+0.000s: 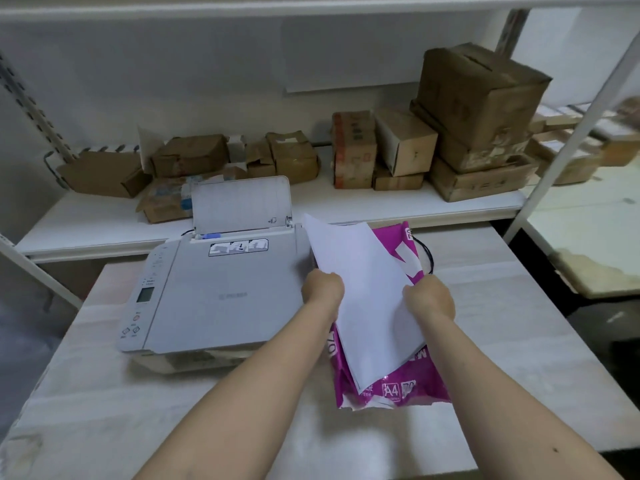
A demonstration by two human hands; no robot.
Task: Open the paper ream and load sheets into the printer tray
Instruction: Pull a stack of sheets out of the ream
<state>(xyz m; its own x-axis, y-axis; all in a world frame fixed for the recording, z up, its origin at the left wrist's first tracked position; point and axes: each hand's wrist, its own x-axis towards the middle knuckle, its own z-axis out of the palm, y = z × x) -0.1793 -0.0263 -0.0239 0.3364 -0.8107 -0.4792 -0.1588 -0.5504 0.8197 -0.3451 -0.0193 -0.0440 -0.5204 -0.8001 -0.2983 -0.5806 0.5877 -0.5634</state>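
so we've got a batch of white sheets [363, 292] pinched between both hands, lifted up over the torn-open magenta ream wrapper [401, 393] that's lying on the table [519, 358] just right of the printer [221, 289]. left hand [322, 291] is curled shut on the left edge of the sheets, right hand [429, 299] is closed on the right edge, and from here we only see the backs of the hands so we can't tell exactly how the fingers sit underneath. the rear paper tray [242, 202] is flipped up at the back of the printer with nothing loaded yet, so we'd guess the next bit is swinging the stack left and dropping it in. what could go wrong imo: the sheets look a bit fanned and skewed, the top corner is peeling away, so if we don't square them up first they could go in crooked and jam against the blue guide [210, 236]. the grip is also only at the edges, so the middle could sag and loose sheets slide back onto the wrapper. and a corner could catch the upright tray flap on the way over and fold.
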